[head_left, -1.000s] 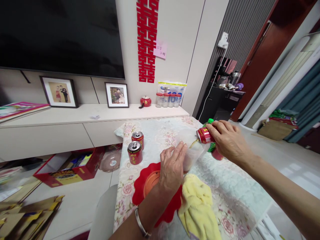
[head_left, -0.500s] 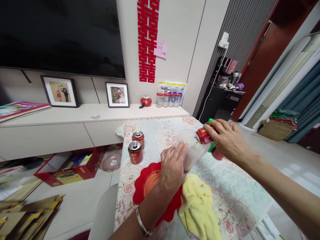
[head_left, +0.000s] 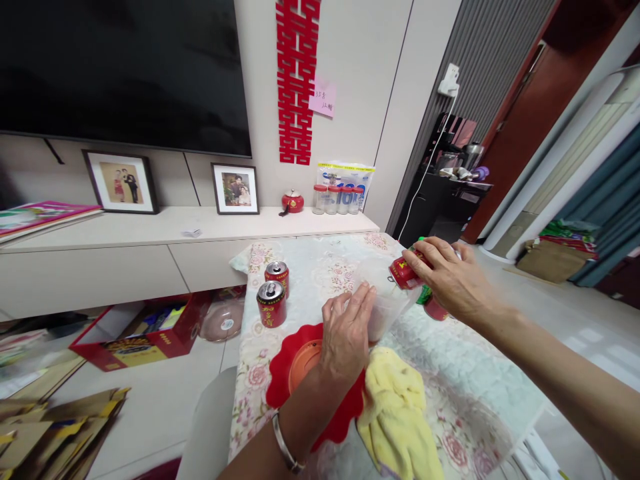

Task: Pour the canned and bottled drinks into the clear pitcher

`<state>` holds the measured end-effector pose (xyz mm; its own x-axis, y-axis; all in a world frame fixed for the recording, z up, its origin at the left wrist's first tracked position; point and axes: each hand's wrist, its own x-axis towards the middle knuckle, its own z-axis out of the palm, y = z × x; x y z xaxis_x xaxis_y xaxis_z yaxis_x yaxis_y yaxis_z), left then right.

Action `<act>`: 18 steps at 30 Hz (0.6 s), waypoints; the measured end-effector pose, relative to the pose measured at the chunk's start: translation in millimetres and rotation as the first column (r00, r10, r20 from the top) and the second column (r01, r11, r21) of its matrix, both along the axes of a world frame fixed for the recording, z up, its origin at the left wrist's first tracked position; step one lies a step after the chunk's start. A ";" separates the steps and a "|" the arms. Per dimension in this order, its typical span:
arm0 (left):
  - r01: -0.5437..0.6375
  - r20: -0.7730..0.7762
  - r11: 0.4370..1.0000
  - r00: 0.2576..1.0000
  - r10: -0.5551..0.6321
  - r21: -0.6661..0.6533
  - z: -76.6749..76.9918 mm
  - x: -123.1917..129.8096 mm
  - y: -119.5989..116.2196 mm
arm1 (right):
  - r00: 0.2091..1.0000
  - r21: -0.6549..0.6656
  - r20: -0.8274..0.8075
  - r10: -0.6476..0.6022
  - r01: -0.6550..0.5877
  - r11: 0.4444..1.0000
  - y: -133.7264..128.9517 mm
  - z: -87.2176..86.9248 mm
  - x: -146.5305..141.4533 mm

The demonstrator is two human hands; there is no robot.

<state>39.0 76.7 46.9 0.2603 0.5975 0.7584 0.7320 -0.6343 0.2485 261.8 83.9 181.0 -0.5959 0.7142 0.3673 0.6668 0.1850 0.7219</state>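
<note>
My right hand (head_left: pixel 445 270) is wrapped round a red can (head_left: pixel 406 272), tilted with its top over the mouth of a translucent plastic container (head_left: pixel 385 300). My left hand (head_left: pixel 347 327) holds the near left side of that container, fingers pressed together. Some liquid shows low in the container. Beneath my left forearm lies a red scalloped tray (head_left: pixel 280 373) with an orange dish (head_left: pixel 301 368) on it. A yellow cloth (head_left: pixel 397 407) rests just right of the tray. Two red cans (head_left: pixel 271 308) stand upright at the left of the table.
Another red can (head_left: pixel 436 308) and a green item are partly hidden behind my right hand. Beyond the table, a white cabinet (head_left: pixel 225 225) bears glass jars (head_left: pixel 331 200), a red pot (head_left: pixel 293 201) and framed photos. A red box (head_left: pixel 145 333) sits on the floor, left.
The can in my right hand has shifted slightly left and tipped a little. No stream shows at its mouth now, where a thin one showed before. My left hand has barely moved.
</note>
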 end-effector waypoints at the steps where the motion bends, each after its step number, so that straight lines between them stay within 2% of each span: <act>1: -0.003 0.001 1.000 1.000 0.002 0.011 -0.2 0.1 0.1 | 1.000 0.001 0.007 -0.002 0.002 1.000 0.0 0.3 -0.6; 10: -0.022 -0.001 0.997 1.000 0.022 0.078 -6.9 1.9 5.0 | 0.997 0.033 0.071 0.006 -0.008 0.999 0.5 -0.2 -3.7; 18: 0.009 0.018 0.999 1.000 -0.010 0.031 -3.8 1.4 2.2 | 0.996 0.026 0.084 0.031 -0.033 0.999 -0.6 2.3 -9.1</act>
<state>40.4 78.9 43.1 0.2520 0.5715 0.7810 0.7215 -0.6488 0.2419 252.7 83.3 183.3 -0.6475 0.6846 0.3346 0.5981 0.1845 0.7799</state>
